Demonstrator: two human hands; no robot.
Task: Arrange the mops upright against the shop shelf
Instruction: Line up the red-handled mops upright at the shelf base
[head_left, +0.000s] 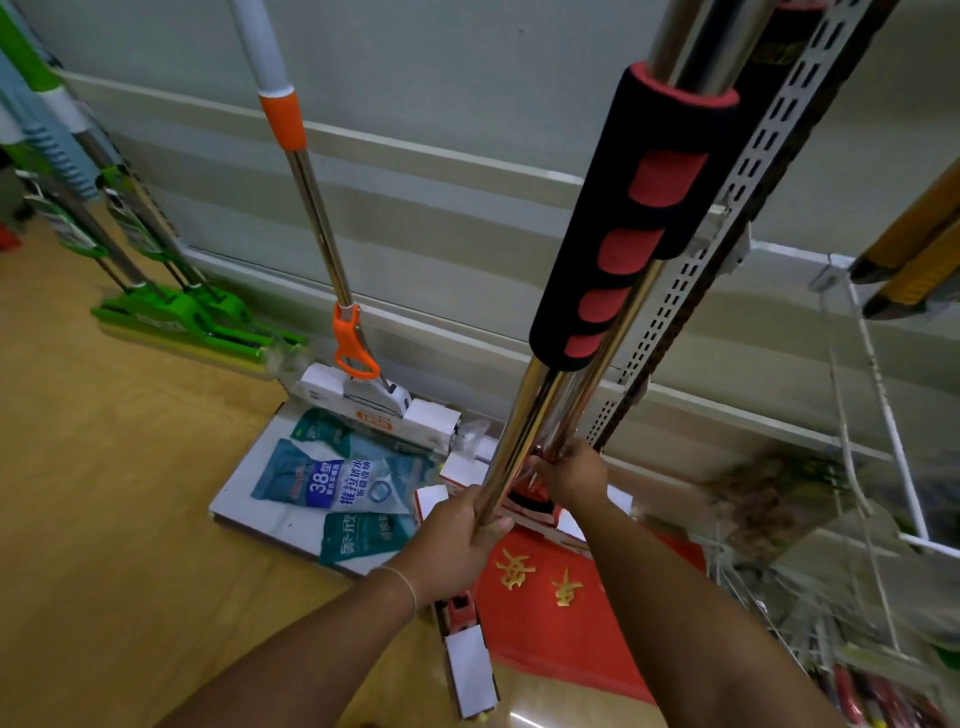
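Observation:
Two steel-handled mops with black and red foam grips (623, 218) rise close in front of me. My left hand (457, 540) is closed around the lower part of the nearer steel pole (519, 436). My right hand (571, 475) grips the base of the second pole just above its red and white head (535, 506). The nearer mop's boxed head (470, 660) rests on the floor below my left wrist. An orange-handled mop (317, 208) stands upright against the shelf's grey back panel (467, 208). Green mops (182, 306) lean against it further left.
A white board with several teal packets (332, 488) lies on the wooden floor. A red mat with gold characters (561, 613) lies to its right. A perforated shelf upright (727, 223) runs behind the poles. White wire racks (883, 467) with goods fill the right side.

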